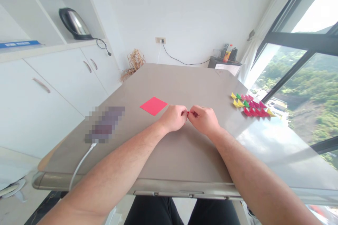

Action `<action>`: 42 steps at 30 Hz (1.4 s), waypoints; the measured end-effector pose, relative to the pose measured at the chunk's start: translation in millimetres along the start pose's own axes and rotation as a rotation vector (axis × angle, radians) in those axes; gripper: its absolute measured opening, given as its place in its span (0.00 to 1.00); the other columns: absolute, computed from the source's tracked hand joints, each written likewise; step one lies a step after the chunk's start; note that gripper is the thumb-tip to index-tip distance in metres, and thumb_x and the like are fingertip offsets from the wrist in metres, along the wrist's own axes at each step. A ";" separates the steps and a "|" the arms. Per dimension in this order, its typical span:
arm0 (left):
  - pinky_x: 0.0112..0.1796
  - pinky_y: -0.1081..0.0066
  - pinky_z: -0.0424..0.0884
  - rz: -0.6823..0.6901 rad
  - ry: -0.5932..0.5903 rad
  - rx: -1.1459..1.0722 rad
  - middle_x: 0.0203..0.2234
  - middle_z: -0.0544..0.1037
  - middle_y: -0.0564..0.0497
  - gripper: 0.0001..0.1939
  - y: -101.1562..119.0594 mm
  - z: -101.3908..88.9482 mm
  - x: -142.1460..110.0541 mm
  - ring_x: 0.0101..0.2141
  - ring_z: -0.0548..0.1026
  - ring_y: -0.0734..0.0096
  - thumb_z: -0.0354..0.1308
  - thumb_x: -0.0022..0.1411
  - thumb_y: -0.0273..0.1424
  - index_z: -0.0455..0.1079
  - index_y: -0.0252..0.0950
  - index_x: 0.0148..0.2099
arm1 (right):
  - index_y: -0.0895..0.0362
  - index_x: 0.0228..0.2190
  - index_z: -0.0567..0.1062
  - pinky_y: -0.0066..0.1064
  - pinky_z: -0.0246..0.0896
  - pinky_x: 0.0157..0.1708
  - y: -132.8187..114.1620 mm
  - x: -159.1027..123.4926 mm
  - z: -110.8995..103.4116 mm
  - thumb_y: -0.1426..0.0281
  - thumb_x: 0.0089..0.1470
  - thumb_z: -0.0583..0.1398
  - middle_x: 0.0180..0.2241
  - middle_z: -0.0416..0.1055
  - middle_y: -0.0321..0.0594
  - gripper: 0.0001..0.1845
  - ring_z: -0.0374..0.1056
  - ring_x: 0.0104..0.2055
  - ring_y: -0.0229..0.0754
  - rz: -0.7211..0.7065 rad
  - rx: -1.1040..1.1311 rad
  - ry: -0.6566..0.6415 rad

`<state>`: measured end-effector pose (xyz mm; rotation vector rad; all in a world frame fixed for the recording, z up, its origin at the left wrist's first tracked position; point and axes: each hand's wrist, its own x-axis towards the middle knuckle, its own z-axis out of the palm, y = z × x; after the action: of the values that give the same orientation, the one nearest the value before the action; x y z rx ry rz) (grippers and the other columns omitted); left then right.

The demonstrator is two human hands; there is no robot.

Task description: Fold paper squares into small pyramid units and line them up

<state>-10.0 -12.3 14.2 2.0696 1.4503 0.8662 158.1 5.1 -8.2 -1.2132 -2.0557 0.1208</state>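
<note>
Both hands meet over the middle of the table (169, 161). My left hand (173, 117) and my right hand (202, 119) are closed, fingertips pinched together on a small piece of red paper (188, 114). Most of that paper is hidden by the fingers, so its folded shape cannot be made out. A flat sheet of red paper (153, 105) lies just left of my left hand, turned like a diamond. Off to the right stand several folded paper boats (250, 105) in rows, coloured yellow, green, pink and red.
A pixelated, phone-like object (105, 124) with a white cable (81, 161) lies on the left. White cabinets (58, 81) with a kettle (75, 24) stand beyond it. A window (293, 63) is at the right. Bottles (227, 53) stand on a small cabinet at the back.
</note>
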 end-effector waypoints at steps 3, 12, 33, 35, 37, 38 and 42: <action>0.27 0.70 0.63 0.031 -0.004 0.038 0.21 0.78 0.52 0.12 -0.7 0.1 -0.1 0.23 0.73 0.69 0.50 0.60 0.25 0.71 0.38 0.26 | 0.54 0.19 0.64 0.28 0.44 0.26 -1.4 -0.2 -0.9 0.71 0.49 0.55 0.19 0.65 0.32 0.09 0.53 0.23 0.35 -0.001 -0.021 -0.007; 0.28 0.71 0.65 0.085 -0.025 0.029 0.23 0.79 0.52 0.14 -5.5 3.1 -0.2 0.25 0.76 0.69 0.48 0.63 0.27 0.74 0.38 0.30 | 0.55 0.18 0.64 0.31 0.40 0.26 -6.1 -2.6 2.6 0.71 0.52 0.54 0.20 0.66 0.34 0.12 0.50 0.23 0.36 -0.023 -0.193 0.027; 0.22 0.73 0.70 -0.164 -0.039 -0.259 0.20 0.79 0.49 0.11 -22.5 7.9 8.2 0.21 0.77 0.68 0.57 0.60 0.33 0.71 0.37 0.25 | 0.53 0.21 0.73 0.29 0.53 0.25 -0.9 3.5 -1.2 0.68 0.50 0.58 0.20 0.70 0.33 0.08 0.60 0.23 0.37 0.249 0.094 -0.150; 0.23 0.72 0.71 -0.202 -0.056 -0.306 0.20 0.79 0.49 0.10 -17.5 8.0 7.1 0.21 0.78 0.67 0.58 0.58 0.32 0.70 0.37 0.24 | 0.53 0.21 0.72 0.29 0.52 0.26 -2.1 3.0 0.1 0.69 0.50 0.57 0.20 0.71 0.34 0.08 0.60 0.23 0.37 0.218 0.010 -0.133; 0.24 0.71 0.73 -0.234 -0.062 -0.389 0.19 0.78 0.49 0.10 -13.3 8.5 6.4 0.22 0.78 0.67 0.59 0.57 0.30 0.70 0.37 0.24 | 0.54 0.21 0.71 0.30 0.50 0.27 -4.0 2.5 1.2 0.69 0.51 0.57 0.21 0.72 0.36 0.09 0.60 0.23 0.37 0.183 -0.079 -0.111; 0.25 0.70 0.74 -0.240 -0.059 -0.430 0.19 0.78 0.49 0.10 -11.9 9.0 6.3 0.22 0.78 0.67 0.60 0.57 0.30 0.70 0.36 0.24 | 0.54 0.20 0.70 0.30 0.49 0.27 -5.0 2.2 1.5 0.69 0.52 0.57 0.22 0.72 0.36 0.10 0.60 0.23 0.37 0.163 -0.118 -0.101; 0.25 0.69 0.76 -0.228 -0.033 -0.519 0.18 0.77 0.50 0.10 -11.3 11.0 6.6 0.20 0.77 0.68 0.60 0.58 0.30 0.70 0.36 0.24 | 0.55 0.20 0.68 0.30 0.44 0.27 -7.2 0.9 1.7 0.70 0.55 0.56 0.23 0.73 0.38 0.13 0.58 0.23 0.36 0.077 -0.224 -0.072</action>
<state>-7.7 -2.5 0.4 1.4998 1.2482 0.9822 151.7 2.3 -5.9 -1.4437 -2.1290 -0.0316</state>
